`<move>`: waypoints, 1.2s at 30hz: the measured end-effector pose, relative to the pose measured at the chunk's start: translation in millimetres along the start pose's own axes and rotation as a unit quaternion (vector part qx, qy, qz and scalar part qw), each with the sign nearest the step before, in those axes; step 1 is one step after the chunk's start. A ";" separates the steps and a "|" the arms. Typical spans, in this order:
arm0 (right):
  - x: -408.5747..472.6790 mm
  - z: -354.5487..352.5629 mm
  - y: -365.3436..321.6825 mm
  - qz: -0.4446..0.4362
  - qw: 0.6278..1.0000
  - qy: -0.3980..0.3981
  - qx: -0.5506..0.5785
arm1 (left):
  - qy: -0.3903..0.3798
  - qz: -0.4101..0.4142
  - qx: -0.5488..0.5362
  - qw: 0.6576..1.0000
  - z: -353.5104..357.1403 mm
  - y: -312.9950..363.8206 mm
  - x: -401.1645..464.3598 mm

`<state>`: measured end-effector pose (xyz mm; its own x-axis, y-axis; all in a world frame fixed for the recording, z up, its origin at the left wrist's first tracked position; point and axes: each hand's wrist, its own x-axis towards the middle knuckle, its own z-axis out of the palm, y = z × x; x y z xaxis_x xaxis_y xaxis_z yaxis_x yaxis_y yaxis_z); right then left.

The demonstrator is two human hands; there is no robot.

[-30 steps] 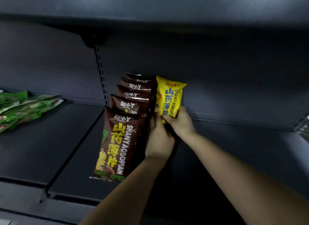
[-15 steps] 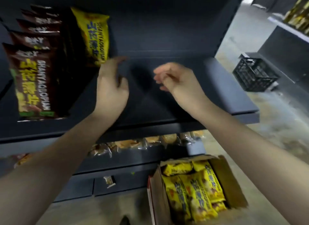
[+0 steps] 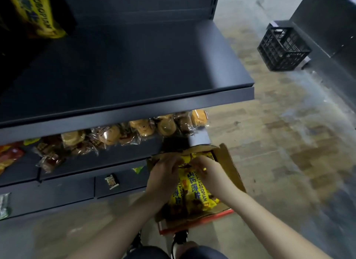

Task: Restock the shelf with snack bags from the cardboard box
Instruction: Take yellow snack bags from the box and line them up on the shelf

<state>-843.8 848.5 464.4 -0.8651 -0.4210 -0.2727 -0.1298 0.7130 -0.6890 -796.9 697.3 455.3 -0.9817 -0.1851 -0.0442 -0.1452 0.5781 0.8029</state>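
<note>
At about ten o'clock, in the top left corner, one yellow snack bag (image 3: 37, 12) stands on the dark shelf (image 3: 146, 66), whose broad board stretches toward three o'clock and ends in a squared front lip. Below that lip, from nine o'clock toward the middle, a lower shelf (image 3: 115, 158) carries a row of clear-wrapped pastries (image 3: 134, 131), with red packets (image 3: 9, 158) at its far left end. A small loose packet (image 3: 111, 181) lies on the base panel under it, near seven o'clock from the centre. At six o'clock the cardboard box (image 3: 229, 162) sits open on the floor (image 3: 279, 143), just beside the shelf's foot, with yellow snack bags (image 3: 198, 191) packed inside. Both hands reach into it: the left hand (image 3: 163, 175) has its fingers curled down among the bags' upper ends, and the right hand (image 3: 210, 172) does likewise just beside it, the two nearly touching. Blur hides the fingertips, so I cannot tell whether either grip has closed on a bag. Toward two o'clock, well apart from the box, a black plastic crate (image 3: 282, 48) stands on the floor against another dark unit.
</note>
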 end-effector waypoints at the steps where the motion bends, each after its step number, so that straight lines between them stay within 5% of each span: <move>1: 0.3 10.0 13.2 0.018 0.999 -0.019 -0.038 | -0.014 -0.056 0.025 0.998 14.2 -7.2 -0.2; 6: -2.8 47.4 51.4 0.059 0.982 -0.091 -0.152 | -0.122 -0.310 0.099 0.938 60.0 -26.7 -3.9; 11: -4.2 75.0 59.3 0.066 0.953 -0.169 -0.245 | -0.193 -0.395 0.154 0.885 89.2 -36.2 -10.1; 21: 12.9 82.6 63.6 0.136 0.951 -0.171 -0.221 | -0.180 -0.467 0.135 0.855 108.6 -40.0 -7.1; 28: 2.4 81.6 64.4 0.080 0.946 -0.021 -0.314 | -0.149 -0.523 0.063 0.837 115.0 -48.2 -1.4; 36: 12.6 85.5 76.6 0.154 0.944 -0.085 -0.278 | -0.157 -0.519 0.058 0.838 106.7 -53.1 2.2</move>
<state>-823.2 849.9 350.8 -0.8192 -0.1964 -0.5388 -0.1607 0.9805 -0.1129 -804.5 751.0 349.1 -0.3007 -0.4288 -0.8519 -0.9345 0.3110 0.1733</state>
